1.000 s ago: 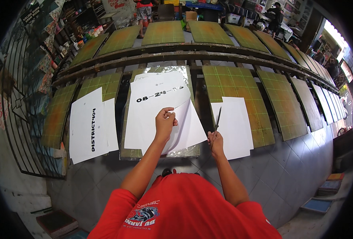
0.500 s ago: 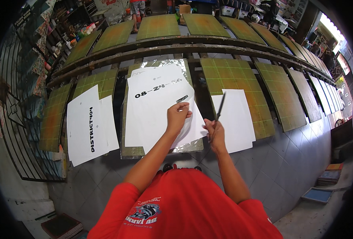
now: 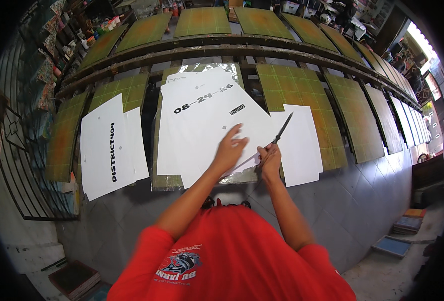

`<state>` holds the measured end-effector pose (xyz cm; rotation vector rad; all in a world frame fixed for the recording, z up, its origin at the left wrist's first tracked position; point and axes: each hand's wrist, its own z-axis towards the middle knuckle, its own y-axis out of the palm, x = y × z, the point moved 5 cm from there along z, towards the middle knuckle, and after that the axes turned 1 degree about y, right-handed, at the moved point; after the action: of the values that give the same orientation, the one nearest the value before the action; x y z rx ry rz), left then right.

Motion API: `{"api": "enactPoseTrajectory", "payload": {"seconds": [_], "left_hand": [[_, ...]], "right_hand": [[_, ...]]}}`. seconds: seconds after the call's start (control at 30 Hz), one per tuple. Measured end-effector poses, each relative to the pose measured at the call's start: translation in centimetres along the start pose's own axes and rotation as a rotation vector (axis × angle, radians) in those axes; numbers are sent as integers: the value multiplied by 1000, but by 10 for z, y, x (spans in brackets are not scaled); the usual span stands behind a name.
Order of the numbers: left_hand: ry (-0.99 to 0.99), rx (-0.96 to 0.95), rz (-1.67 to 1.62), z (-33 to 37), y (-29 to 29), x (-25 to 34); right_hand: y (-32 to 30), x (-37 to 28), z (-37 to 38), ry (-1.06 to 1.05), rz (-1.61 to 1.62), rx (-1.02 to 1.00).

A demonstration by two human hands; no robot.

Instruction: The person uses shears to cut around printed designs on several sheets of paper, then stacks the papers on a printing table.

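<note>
A stack of white printed paper sheets [image 3: 197,138] lies on a plastic-covered green board [image 3: 168,180] before me. The top sheet bears dark lettering and a small dark label-like print. Over its lower right part is my left hand [image 3: 230,153], open with its fingers spread and nothing in them. Just past the sheet's right corner, my right hand [image 3: 270,161] is closed around a pair of dark scissors [image 3: 283,127]. Their blades are together and point up and to the right. Whether the left fingertips touch the paper I cannot tell.
More printed sheets [image 3: 101,155] lie on a board at the left, and blank-looking white sheets [image 3: 302,145] at the right. Green gridded boards [image 3: 302,85] stand in rows along dark rails [image 3: 182,50]. Dark gaps separate the boards. A metal grille [image 3: 24,165] is at the far left.
My left hand has let go of the top sheet's lifted edge, and its fingers have spread. That sheet now lies flatter. The scissors, still in my right hand, tilt more to the right.
</note>
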<state>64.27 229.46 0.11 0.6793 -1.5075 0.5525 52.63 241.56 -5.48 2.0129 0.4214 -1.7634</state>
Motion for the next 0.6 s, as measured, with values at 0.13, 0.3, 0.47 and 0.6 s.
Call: {"api": "enactPoseTrajectory", "payload": {"seconds": [0.13,0.3,0.47,0.6], "left_hand": [[-22,414,138,-72,-82,-31],[-623,177,-530,-134,-71,-76],[-713,-121,-861,-104,-24,-99],[-747,-27,-796,-87,4,-89]], "right_hand": [[-16,-41,21,212,69,-111],[-59,-32,81,371,127,-240],[-68,-42,98,649,132,-408],[-91,-53,107,694,164,-327]]}}
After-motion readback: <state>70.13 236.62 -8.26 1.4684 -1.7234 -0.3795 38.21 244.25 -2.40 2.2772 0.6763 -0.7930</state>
